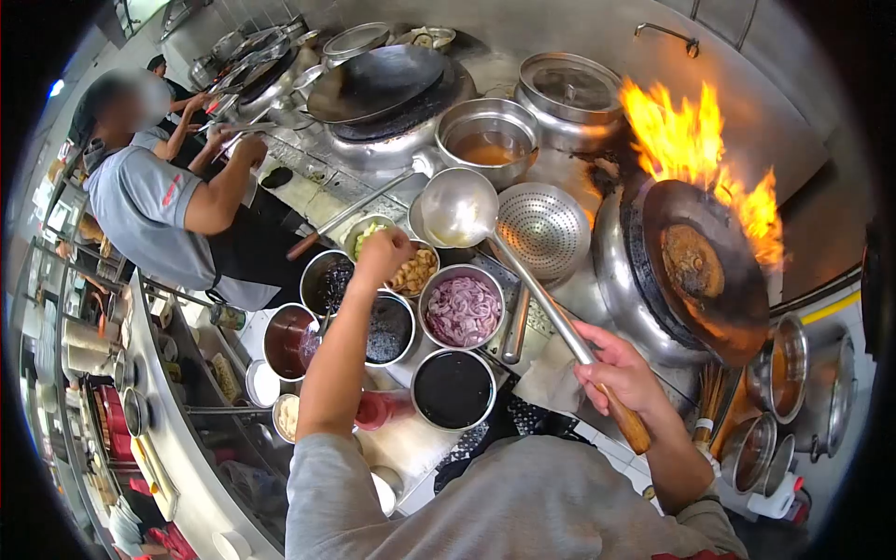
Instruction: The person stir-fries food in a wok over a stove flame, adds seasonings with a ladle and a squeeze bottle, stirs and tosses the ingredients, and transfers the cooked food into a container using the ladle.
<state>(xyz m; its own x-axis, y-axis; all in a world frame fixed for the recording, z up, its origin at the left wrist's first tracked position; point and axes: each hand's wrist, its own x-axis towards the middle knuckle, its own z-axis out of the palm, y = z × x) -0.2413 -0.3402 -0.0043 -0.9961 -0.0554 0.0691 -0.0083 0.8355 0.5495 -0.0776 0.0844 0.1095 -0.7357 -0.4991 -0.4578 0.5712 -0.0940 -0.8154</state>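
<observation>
My right hand [620,370] is wrapped round the wooden-ended handle of a long steel ladle [459,207]. The ladle's bowl hangs over the rim of a perforated strainer [544,229]. My left hand [385,255] reaches over a bowl of chopped greens [364,233] and a bowl of tan chunks [413,273]; its fingers are drawn together, and what they hold, if anything, is hidden. Nearer me stand a bowl of sliced purple onions [463,311] and a bowl of dark liquid [454,389]. On the right, a wok [714,313] with brown liquid tilts on its burner.
Tall flames [686,135] rise behind the wok. A steel pot of amber liquid [487,145] and a lidded pot [569,89] stand at the back. A co-worker [154,201] works at the left beside another wok [375,84]. Metal pots [777,369] sit at far right.
</observation>
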